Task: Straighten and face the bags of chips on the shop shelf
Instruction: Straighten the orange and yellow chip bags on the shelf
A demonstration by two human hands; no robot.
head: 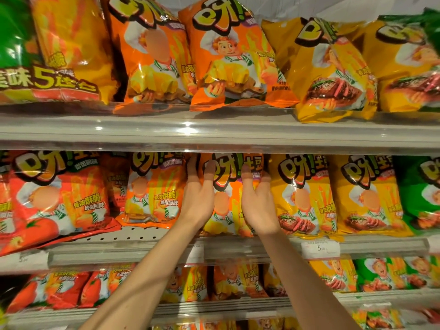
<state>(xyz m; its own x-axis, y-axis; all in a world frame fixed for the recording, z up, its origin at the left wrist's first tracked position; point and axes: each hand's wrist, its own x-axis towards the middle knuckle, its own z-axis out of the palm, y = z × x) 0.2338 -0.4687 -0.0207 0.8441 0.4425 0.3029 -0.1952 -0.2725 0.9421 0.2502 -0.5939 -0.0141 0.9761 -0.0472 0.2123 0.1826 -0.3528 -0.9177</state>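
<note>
An orange bag of chips (228, 186) stands upright in the middle of the middle shelf. My left hand (199, 194) grips its left edge, fingers behind the bag and thumb on its front. My right hand (258, 201) holds its right edge, with fingertips curled over the bag's front near the top. To its left stands another orange bag (154, 189), set further back on the shelf. To its right stands a yellow bag (302, 194), upright and facing out.
Red tomato bags (54, 198) lean forward at the left of the middle shelf. The upper shelf (214, 129) carries large orange and yellow bags; a yellow one (333, 75) overhangs the edge. A price tag (320, 248) sits on the shelf rail. More bags fill lower shelves.
</note>
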